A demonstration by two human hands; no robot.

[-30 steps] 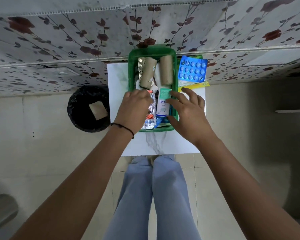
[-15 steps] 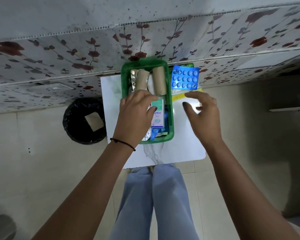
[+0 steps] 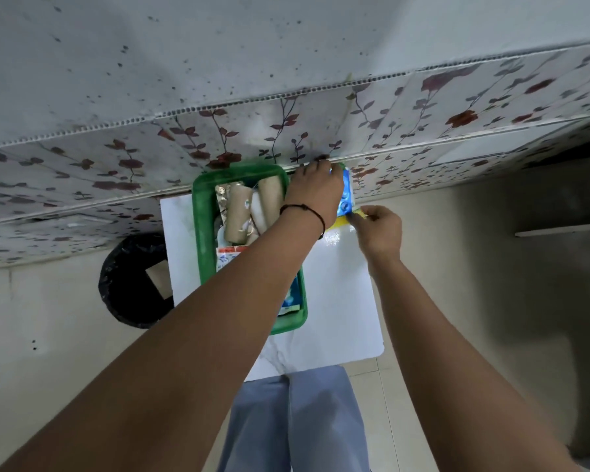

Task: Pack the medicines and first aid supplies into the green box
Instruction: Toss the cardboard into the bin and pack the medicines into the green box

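The green box [image 3: 203, 233] stands on a small white table [image 3: 338, 301] against the wall. It holds two tan bandage rolls [image 3: 237, 212], a foil strip and some medicine packets, partly hidden under my left forearm. My left hand [image 3: 315, 189] reaches across the box's far right corner and closes over the blue blister pack [image 3: 346, 195], which lies just right of the box. Only the pack's right edge shows. My right hand [image 3: 380, 229] pinches the corner of a yellow packet [image 3: 341, 221] that lies under the blue pack.
A black bin [image 3: 133, 284] with a piece of card in it stands on the floor left of the table. A floral-patterned wall runs right behind the table. My legs are at the table's near edge.
My left hand left the inside of the box and crossed right onto the blue blister pack. My right hand moved forward from the table top to the yellow packet. The view tilted upward.
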